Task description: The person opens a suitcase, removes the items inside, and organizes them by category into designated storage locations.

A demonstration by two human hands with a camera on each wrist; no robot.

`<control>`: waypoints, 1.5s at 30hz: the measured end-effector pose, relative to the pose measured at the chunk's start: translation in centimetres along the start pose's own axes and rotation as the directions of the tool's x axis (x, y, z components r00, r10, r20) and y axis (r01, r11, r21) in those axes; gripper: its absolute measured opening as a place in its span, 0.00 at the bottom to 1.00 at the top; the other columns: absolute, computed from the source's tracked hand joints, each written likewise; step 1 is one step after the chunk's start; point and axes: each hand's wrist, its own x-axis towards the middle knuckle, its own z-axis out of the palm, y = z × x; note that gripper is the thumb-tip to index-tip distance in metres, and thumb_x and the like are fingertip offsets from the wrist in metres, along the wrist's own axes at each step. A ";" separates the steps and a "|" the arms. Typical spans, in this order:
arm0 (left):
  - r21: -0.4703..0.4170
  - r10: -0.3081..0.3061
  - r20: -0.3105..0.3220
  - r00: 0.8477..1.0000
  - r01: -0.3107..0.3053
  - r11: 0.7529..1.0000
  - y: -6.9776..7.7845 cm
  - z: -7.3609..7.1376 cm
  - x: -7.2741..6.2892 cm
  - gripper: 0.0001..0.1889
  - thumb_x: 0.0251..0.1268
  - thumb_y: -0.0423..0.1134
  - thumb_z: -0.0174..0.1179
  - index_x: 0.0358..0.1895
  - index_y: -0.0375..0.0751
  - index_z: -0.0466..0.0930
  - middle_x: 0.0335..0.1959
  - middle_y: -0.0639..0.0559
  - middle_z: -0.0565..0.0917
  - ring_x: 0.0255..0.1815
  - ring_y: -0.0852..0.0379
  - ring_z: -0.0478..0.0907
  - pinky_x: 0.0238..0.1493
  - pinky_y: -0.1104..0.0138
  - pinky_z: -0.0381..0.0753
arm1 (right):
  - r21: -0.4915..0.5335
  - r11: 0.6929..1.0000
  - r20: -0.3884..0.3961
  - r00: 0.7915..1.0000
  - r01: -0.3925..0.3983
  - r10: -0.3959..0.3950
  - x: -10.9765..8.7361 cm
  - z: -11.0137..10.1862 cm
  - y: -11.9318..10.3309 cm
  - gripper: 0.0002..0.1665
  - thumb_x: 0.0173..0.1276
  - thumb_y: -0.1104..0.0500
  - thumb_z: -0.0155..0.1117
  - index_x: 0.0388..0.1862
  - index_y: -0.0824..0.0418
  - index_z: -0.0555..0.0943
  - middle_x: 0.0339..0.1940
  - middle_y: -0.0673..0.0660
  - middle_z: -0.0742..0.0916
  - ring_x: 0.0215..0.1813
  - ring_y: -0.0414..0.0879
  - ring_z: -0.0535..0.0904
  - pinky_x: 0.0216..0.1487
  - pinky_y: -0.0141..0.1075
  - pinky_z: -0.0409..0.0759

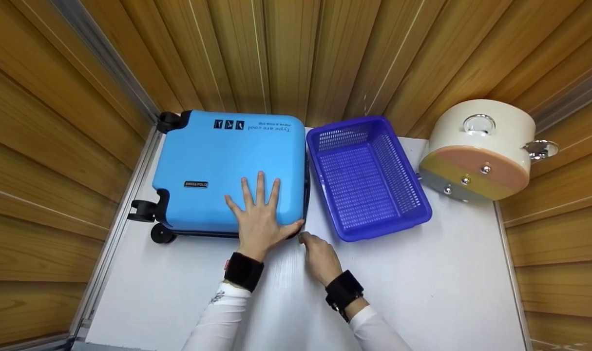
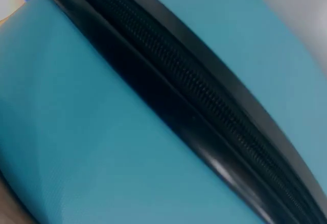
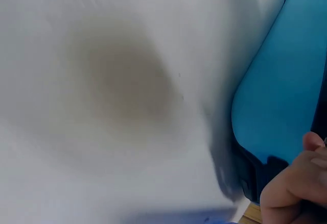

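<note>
A light blue hard-shell suitcase [image 1: 227,156] lies flat on the white table, its black wheels toward the left. My left hand [image 1: 259,222] rests on the lid near the front right corner, fingers spread and straight. At that same corner my right hand [image 1: 321,256] has its fingers curled, pinching the zipper pull at the edge of the case. In the right wrist view the fingers [image 3: 296,183] hide most of the pull; only a small glint shows. The black zipper [image 2: 184,76] runs between the two blue shells in the left wrist view.
A purple plastic basket [image 1: 330,207] with perforated sides stands just right of the suitcase. Farther right, at the back, is a cream rounded box [image 1: 510,126] with a multicoloured front and silver knobs. Wood-patterned walls [image 1: 291,58] enclose the white table [image 1: 422,292] at the back and sides.
</note>
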 end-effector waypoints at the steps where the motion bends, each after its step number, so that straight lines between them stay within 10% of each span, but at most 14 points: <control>1: -0.007 0.015 0.028 0.999 -0.015 1.000 -0.2 -0.3 0.0 0.63 0.42 0.85 0.62 0.82 0.53 0.61 0.84 0.38 0.56 0.80 0.23 0.51 0.65 0.18 0.49 | 0.010 1.000 -0.006 1.000 -0.002 0.002 -0.1 0.1 0.0 0.09 0.75 0.71 0.55 0.42 0.63 0.83 0.36 0.61 0.90 0.36 0.54 0.88 0.35 0.46 0.85; 8: -0.087 0.172 0.177 0.969 -0.158 0.984 -5.4 -1.9 0.7 0.63 0.42 0.85 0.63 0.83 0.58 0.58 0.86 0.46 0.52 0.84 0.29 0.44 0.68 0.20 0.38 | 0.041 0.999 -0.012 1.000 0.005 -0.004 0.1 0.0 0.3 0.10 0.79 0.68 0.54 0.44 0.62 0.83 0.40 0.61 0.91 0.40 0.57 0.90 0.38 0.48 0.87; 15: -0.093 0.167 0.136 0.977 -0.155 0.984 -9.1 -1.6 0.4 0.66 0.37 0.89 0.60 0.83 0.58 0.59 0.86 0.50 0.53 0.84 0.32 0.44 0.72 0.23 0.32 | 0.063 0.998 0.026 0.999 -0.024 0.022 0.6 -0.3 0.4 0.12 0.81 0.66 0.52 0.44 0.63 0.84 0.42 0.60 0.92 0.43 0.57 0.90 0.42 0.47 0.88; 28: -0.042 -0.029 0.043 0.999 0.030 0.999 -5.1 -0.7 -0.3 0.66 0.36 0.89 0.59 0.82 0.56 0.62 0.84 0.48 0.57 0.83 0.28 0.48 0.69 0.21 0.36 | 0.060 0.997 -0.051 0.997 -0.050 0.053 1.3 -0.6 1.0 0.12 0.80 0.69 0.51 0.45 0.66 0.84 0.39 0.64 0.91 0.41 0.58 0.89 0.43 0.49 0.88; 36: -0.045 -0.229 0.110 0.967 0.235 0.971 0.1 -0.3 0.5 0.67 0.41 0.86 0.62 0.84 0.51 0.56 0.86 0.41 0.49 0.83 0.25 0.40 0.67 0.19 0.31 | 0.037 0.998 -0.052 0.997 -0.053 0.055 1.5 -0.3 0.8 0.09 0.79 0.68 0.55 0.44 0.65 0.83 0.37 0.63 0.91 0.38 0.57 0.90 0.39 0.47 0.88; 45: -0.022 -0.123 0.157 0.980 0.128 0.992 -1.3 -1.4 -0.1 0.58 0.53 0.81 0.60 0.84 0.52 0.57 0.86 0.43 0.51 0.83 0.26 0.42 0.68 0.19 0.40 | 0.089 0.994 -0.047 0.997 -0.062 0.067 1.6 -0.3 1.1 0.11 0.80 0.67 0.54 0.48 0.65 0.84 0.40 0.64 0.91 0.41 0.57 0.90 0.41 0.49 0.88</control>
